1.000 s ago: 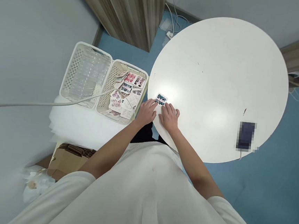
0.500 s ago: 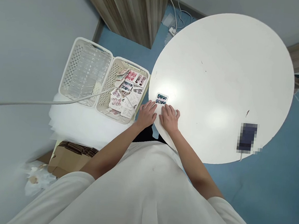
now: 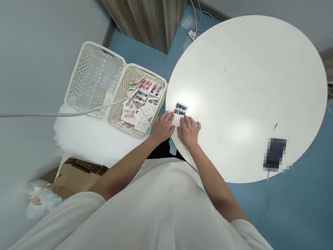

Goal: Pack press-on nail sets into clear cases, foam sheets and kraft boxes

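A small white card of dark teal press-on nails (image 3: 181,109) lies on the round white table (image 3: 255,70), close to its left edge. My left hand (image 3: 164,127) rests palm down at the table's edge, fingers stretched toward the card's lower left corner. On the other side, my right hand (image 3: 189,130) lies flat with its fingers spread, the tips by the card's lower right corner. Neither hand grips anything. Whether the fingertips touch the card or stop just short of it, I cannot tell.
Left of the table, one white basket (image 3: 69,89) holds clear plastic cases; another basket (image 3: 161,101) holds several nail cards. A cable (image 3: 68,114) crosses them. White sheets (image 3: 78,136) and folded cardboard boxes (image 3: 76,177) sit nearer. A pixelated dark device (image 3: 275,153) lies at the table's right.
The nail card has shifted very slightly away from me and tilted a little. Both hands stay in almost the same place.
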`<state>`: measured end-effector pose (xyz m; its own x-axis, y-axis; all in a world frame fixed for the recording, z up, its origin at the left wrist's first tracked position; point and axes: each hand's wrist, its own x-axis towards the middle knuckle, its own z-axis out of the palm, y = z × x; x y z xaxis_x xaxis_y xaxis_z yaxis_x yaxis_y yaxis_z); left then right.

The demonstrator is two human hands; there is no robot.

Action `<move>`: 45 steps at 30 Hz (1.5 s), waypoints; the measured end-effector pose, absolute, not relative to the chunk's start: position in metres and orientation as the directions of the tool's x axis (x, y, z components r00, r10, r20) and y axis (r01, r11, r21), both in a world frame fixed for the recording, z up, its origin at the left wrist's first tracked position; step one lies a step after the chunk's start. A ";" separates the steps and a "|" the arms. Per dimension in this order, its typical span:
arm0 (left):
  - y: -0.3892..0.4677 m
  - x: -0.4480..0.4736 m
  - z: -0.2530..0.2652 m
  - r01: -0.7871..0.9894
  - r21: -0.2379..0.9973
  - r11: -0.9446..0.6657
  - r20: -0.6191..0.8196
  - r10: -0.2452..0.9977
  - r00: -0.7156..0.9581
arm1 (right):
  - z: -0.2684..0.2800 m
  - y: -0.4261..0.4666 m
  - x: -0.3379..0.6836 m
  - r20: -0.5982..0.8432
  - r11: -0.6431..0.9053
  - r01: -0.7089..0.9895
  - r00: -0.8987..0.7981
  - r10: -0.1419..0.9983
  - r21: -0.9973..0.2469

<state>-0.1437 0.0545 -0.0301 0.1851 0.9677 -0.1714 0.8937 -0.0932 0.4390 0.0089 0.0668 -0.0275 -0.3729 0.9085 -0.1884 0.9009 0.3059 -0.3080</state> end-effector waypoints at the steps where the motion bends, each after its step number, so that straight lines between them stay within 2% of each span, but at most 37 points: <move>1: 0.054 -0.144 -0.030 0.896 0.433 -0.094 -0.171 0.968 0.185 | -0.028 0.067 0.009 -0.187 0.308 0.900 -0.375 0.908 -0.307; 13: 0.044 -0.142 -0.026 0.909 0.410 -0.079 -0.156 0.975 0.156 | -0.018 0.061 0.018 -0.152 0.334 0.882 -0.399 0.904 -0.333; 22: 0.014 -0.124 -0.017 0.916 0.401 0.026 -0.079 0.997 0.007 | -0.006 0.031 0.053 -0.093 0.435 0.805 -0.509 0.856 -0.404; 26: -0.006 -0.110 -0.017 0.900 0.424 0.102 -0.073 0.994 -0.079 | -0.004 0.017 0.066 -0.092 0.477 0.765 -0.564 0.821 -0.434; 34: -0.045 -0.110 -0.011 0.823 0.526 0.215 -0.086 0.976 -0.200 | 0.006 0.006 0.068 -0.142 0.585 0.648 -0.720 0.679 -0.487; 45: -0.108 -0.188 0.018 0.769 0.590 0.246 -0.021 0.957 -0.289 | 0.021 -0.017 0.005 -0.070 0.611 0.627 -0.723 0.687 -0.483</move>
<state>-0.1884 -0.1084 0.0185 -0.2894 0.9570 -0.0208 0.7695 0.2456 0.5896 0.0050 -0.0168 0.0211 -0.7233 0.6870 -0.0701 0.6270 0.6109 -0.4834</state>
